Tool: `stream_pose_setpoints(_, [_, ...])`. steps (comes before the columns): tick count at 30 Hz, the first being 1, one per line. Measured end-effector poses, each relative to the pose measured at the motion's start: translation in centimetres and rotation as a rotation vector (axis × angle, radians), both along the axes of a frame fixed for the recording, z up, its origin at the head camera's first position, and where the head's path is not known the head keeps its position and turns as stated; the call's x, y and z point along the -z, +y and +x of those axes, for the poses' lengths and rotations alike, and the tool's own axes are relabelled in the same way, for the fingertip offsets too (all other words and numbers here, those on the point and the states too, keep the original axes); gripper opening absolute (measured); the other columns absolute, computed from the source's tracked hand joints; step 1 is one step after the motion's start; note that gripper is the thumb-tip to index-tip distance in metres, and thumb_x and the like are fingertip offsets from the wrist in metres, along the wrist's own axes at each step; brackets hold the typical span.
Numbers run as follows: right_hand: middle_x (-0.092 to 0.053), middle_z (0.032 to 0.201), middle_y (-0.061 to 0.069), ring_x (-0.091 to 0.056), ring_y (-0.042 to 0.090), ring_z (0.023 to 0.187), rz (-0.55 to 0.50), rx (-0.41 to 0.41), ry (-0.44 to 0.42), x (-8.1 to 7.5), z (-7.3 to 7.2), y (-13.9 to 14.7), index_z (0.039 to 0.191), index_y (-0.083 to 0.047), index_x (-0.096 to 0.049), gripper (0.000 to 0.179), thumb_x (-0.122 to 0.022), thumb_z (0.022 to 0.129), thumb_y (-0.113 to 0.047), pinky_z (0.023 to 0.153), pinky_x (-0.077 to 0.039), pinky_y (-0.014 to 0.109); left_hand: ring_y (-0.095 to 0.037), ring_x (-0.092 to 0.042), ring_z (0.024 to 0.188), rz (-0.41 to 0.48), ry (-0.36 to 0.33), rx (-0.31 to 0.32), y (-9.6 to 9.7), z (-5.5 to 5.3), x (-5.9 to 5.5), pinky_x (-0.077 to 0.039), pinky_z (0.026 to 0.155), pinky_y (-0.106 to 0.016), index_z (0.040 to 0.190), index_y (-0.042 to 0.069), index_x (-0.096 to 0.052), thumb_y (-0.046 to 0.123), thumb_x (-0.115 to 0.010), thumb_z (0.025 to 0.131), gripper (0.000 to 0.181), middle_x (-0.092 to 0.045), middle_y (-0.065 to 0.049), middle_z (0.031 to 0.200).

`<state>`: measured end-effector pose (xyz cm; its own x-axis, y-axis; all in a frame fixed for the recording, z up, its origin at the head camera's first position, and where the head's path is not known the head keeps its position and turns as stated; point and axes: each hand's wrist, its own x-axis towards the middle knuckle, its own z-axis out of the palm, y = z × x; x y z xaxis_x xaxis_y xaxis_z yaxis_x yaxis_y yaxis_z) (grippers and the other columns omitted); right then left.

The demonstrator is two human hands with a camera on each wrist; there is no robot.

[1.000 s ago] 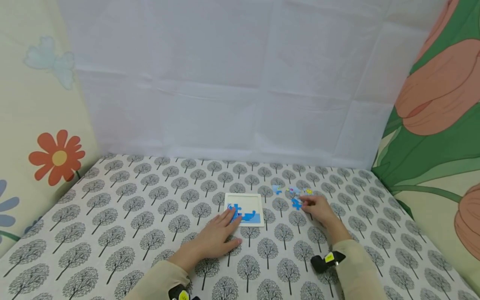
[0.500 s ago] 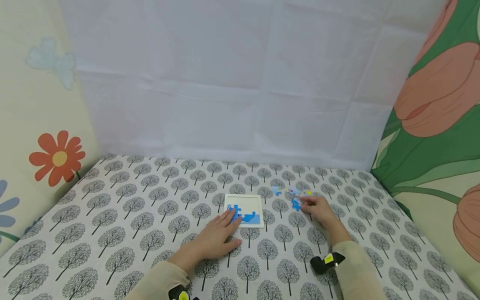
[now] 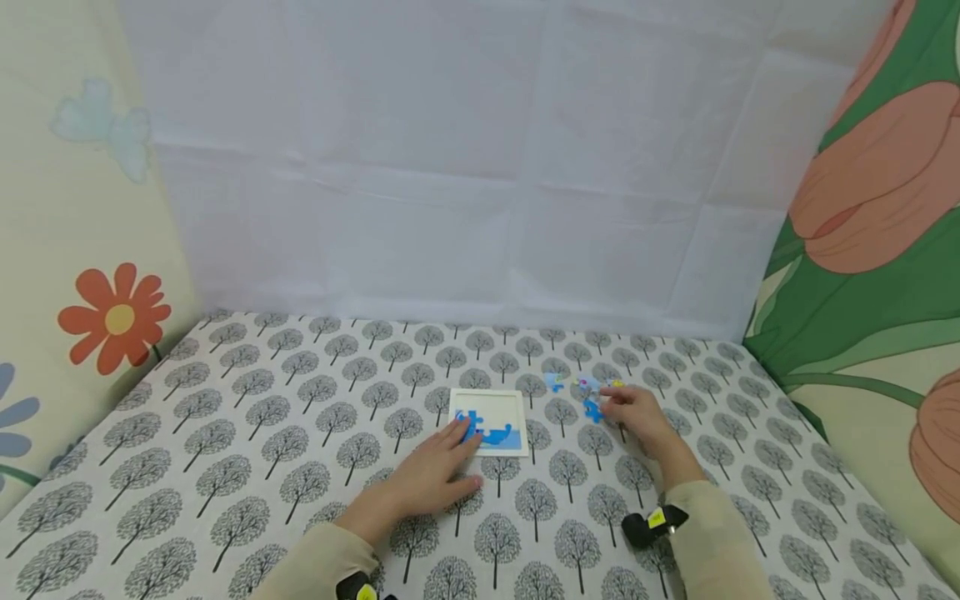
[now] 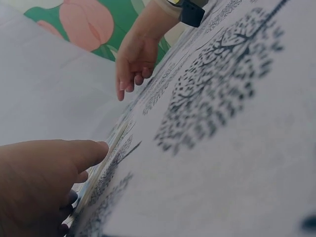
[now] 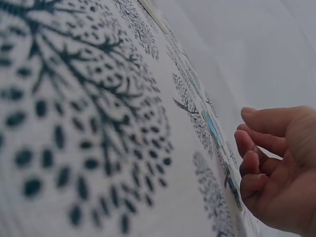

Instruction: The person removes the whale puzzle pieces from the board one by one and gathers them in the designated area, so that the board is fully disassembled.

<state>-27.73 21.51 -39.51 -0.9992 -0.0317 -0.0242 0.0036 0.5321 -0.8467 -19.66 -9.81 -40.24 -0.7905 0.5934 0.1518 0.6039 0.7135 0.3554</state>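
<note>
My left hand (image 3: 431, 473) lies with fingers extended over the lower left of a white puzzle frame (image 3: 498, 407); its fingertips touch blue jigsaw pieces (image 3: 498, 437) set in the lower part and cover some of them. To the right, my right hand (image 3: 637, 418) hovers with loosely bent fingers beside a loose blue jigsaw piece (image 3: 592, 411). The right wrist view shows a gap between this hand's thumb and fingers (image 5: 251, 160), with nothing held. A light blue piece (image 5: 212, 129) lies on the cloth beyond them.
More loose pieces lie behind the right hand: a pale blue one (image 3: 554, 382), one with a pink-purple mark (image 3: 587, 383) and a partly hidden yellow-marked one (image 3: 617, 383). A tree-patterned cloth (image 3: 300, 483) covers the table, with a white curtain (image 3: 450, 167) behind it.
My right hand has risen slightly and its fingertips have come away from the blue piece, now overlapping the yellow-marked piece more. The left hand stays on the frame.
</note>
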Motion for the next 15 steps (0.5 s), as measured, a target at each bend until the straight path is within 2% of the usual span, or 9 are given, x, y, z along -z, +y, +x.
stream_pose_setpoints(5, [-0.054,0.094,0.011,-0.050,0.023,0.084,-0.004,-0.008,0.046,-0.7,0.0,-0.5,0.114,0.002,-0.054,0.033,-0.054,0.084,-0.012,0.068,-0.044,0.034,-0.034,-0.016,0.125,-0.007,-0.012,-0.003,0.0,0.0,-0.4,-0.017,0.100,-0.045,0.130,-0.002,-0.035,0.036,-0.048,0.087,0.059,-0.020,-0.024,0.136])
stream_pose_setpoints(8, [-0.053,0.096,0.011,-0.050,0.024,0.087,-0.037,-0.017,0.039,-0.9,-0.1,-1.0,0.114,0.001,-0.054,0.033,-0.055,0.084,-0.012,0.072,-0.044,0.036,-0.035,-0.016,0.125,-0.018,-0.006,0.004,0.0,0.0,-0.6,-0.017,0.100,-0.045,0.129,-0.003,-0.035,0.036,-0.047,0.087,0.059,-0.021,-0.024,0.136])
stream_pose_setpoints(15, [-0.054,0.089,0.008,-0.049,0.021,0.079,-0.072,-0.052,0.062,-1.1,-0.4,-2.9,0.108,0.002,-0.057,0.029,-0.058,0.082,-0.009,0.066,-0.044,0.034,-0.035,-0.018,0.124,-0.031,0.024,0.030,0.0,0.2,-0.8,-0.017,0.099,-0.046,0.129,-0.005,-0.035,0.036,-0.047,0.087,0.060,-0.021,-0.024,0.135])
